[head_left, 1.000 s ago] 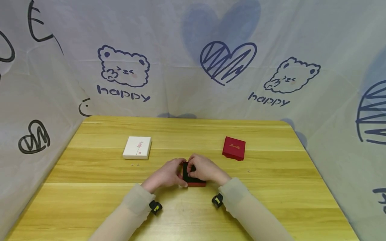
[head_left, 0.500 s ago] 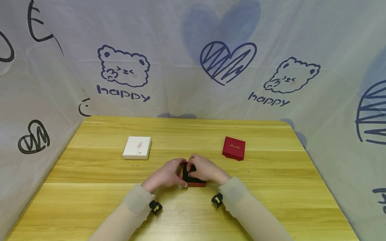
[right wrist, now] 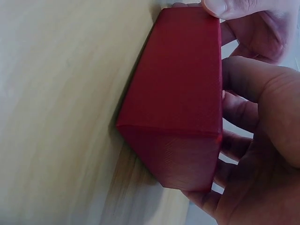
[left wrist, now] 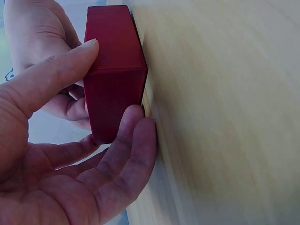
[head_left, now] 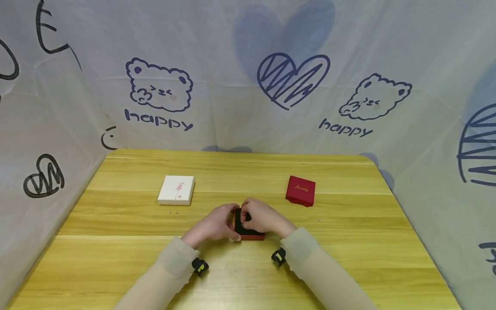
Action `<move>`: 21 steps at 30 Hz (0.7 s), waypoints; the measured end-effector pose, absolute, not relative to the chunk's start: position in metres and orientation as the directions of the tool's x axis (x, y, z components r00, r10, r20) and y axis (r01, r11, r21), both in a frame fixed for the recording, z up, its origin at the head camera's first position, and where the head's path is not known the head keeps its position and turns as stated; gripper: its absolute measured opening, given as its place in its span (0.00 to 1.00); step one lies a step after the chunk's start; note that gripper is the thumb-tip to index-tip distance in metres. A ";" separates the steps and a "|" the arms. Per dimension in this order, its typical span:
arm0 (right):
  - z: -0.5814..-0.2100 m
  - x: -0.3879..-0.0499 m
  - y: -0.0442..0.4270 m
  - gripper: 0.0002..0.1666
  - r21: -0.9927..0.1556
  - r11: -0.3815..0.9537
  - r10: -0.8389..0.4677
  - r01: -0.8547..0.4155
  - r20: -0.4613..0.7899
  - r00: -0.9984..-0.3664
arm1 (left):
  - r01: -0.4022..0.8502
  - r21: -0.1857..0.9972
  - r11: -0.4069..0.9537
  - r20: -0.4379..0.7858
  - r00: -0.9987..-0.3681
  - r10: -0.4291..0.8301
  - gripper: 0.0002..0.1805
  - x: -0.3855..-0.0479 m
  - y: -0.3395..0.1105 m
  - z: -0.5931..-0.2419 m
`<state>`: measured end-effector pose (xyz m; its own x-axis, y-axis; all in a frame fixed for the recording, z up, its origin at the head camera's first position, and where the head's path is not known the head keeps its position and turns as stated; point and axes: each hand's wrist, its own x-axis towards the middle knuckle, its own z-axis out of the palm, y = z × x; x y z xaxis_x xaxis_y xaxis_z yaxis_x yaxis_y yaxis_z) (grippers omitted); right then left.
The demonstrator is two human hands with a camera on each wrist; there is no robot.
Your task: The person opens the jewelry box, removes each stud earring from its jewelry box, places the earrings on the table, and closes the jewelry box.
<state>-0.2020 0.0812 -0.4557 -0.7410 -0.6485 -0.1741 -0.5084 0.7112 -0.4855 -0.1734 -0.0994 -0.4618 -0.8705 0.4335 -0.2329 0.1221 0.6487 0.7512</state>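
A small open red box (head_left: 252, 237) with a black lining (head_left: 238, 226) sits at the middle of the table. My left hand (head_left: 218, 222) grips its left side, thumb at the near corner and fingers at the far one. In the left wrist view the thumb (left wrist: 70, 63) presses against the red wall (left wrist: 115, 42). My right hand (head_left: 263, 217) reaches over the box from the right, fingers bent, thumb and fingertips close together at the lining. Whether anything lies between those fingertips is hidden; the box wall (right wrist: 176, 75) blocks them in the right wrist view.
A white box (head_left: 176, 190) with a pink flower print stands at the back left, two tiny shiny pieces (head_left: 173, 212) before it. A red lid-like box (head_left: 301, 190) with gold lettering lies at the back right. Another tiny piece (head_left: 319, 220) is near it.
My right fingertips have shifted very slightly over the lining. The left hand, the box and everything else on the table stay where they were.
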 end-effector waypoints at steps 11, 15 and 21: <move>-0.456 -0.203 0.082 0.03 -0.516 0.700 -0.642 -0.493 -0.154 -0.751 | 0.120 0.748 0.653 -0.234 -0.873 0.428 0.49 -0.174 -0.100 -0.465; -0.457 -0.204 0.082 0.02 -0.509 0.707 -0.636 -0.492 -0.151 -0.757 | 0.110 0.755 0.646 -0.237 -0.873 0.426 0.50 -0.174 -0.100 -0.465; -0.455 -0.205 0.082 0.03 -0.503 0.708 -0.635 -0.496 -0.145 -0.759 | 0.128 0.746 0.653 -0.226 -0.874 0.430 0.50 -0.174 -0.100 -0.464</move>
